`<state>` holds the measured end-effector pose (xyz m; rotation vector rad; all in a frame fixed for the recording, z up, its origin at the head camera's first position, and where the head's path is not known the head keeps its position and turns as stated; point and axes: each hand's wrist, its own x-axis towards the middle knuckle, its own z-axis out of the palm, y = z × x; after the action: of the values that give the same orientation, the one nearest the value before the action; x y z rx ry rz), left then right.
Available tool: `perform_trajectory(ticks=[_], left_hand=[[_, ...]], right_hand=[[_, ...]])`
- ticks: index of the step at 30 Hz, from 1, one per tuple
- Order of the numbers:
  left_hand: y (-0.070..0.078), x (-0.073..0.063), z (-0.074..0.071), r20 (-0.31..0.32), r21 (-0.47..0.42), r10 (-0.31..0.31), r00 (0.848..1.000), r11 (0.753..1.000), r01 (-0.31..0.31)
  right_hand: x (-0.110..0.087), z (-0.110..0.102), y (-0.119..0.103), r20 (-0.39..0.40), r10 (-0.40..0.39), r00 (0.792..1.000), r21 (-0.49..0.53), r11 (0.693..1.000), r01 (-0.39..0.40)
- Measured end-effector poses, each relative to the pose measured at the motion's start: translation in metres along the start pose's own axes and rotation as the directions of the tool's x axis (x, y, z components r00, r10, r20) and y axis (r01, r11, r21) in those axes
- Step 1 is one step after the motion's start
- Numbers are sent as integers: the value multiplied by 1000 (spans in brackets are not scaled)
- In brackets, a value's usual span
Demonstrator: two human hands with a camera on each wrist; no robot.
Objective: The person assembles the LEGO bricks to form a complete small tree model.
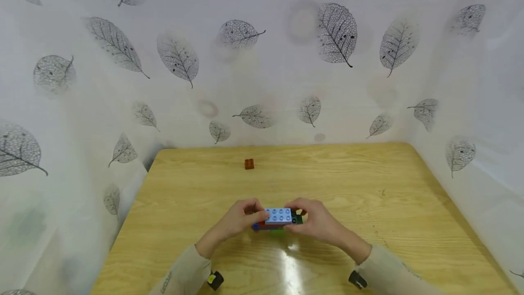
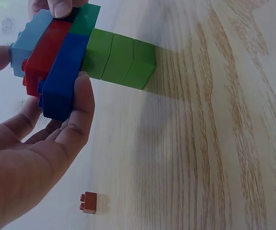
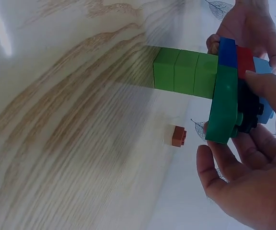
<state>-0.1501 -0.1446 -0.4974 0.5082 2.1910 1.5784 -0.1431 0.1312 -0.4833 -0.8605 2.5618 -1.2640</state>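
A stack of toy building bricks stands on the table between both hands. Its base is a column of light green bricks (image 2: pixel 121 57). Across the column lie a blue brick (image 2: pixel 63 76) and a dark green brick (image 3: pixel 224 105) end to end. Above these sit a red brick (image 2: pixel 47 52) and a black brick (image 3: pixel 247 108), topped by a light blue brick (image 1: pixel 278 215). My left hand (image 1: pixel 241 217) grips the left end, thumb at the light blue brick and a finger beneath the blue one. From the right, my right hand (image 1: pixel 321 222) holds the stack, thumb against the black brick.
A small orange-brown brick (image 1: pixel 249 164) lies by itself toward the back of the wooden table (image 1: pixel 196 181). White leaf-print cloth (image 1: pixel 282 81) hangs behind the table and along both sides.
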Motion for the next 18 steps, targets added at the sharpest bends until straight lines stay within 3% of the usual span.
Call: perform_trajectory(ticks=[7,12,15,18], left_hand=[[-3,-2,-3,4,63,20,1000,998,-20],[-8,2,-20,30,97,27,999,995,-29],[-16,14,-33,-63,164,77,995,984,-66],[-27,30,-46,-215,265,120,969,962,-61]], right_hand=[[2,1,-1,13,1,1000,7,1000,-1],[2,1,-2,36,32,999,-2,999,-32],[2,0,-3,44,53,998,-10,999,-52],[2,-1,-3,47,61,997,-23,998,-60]])
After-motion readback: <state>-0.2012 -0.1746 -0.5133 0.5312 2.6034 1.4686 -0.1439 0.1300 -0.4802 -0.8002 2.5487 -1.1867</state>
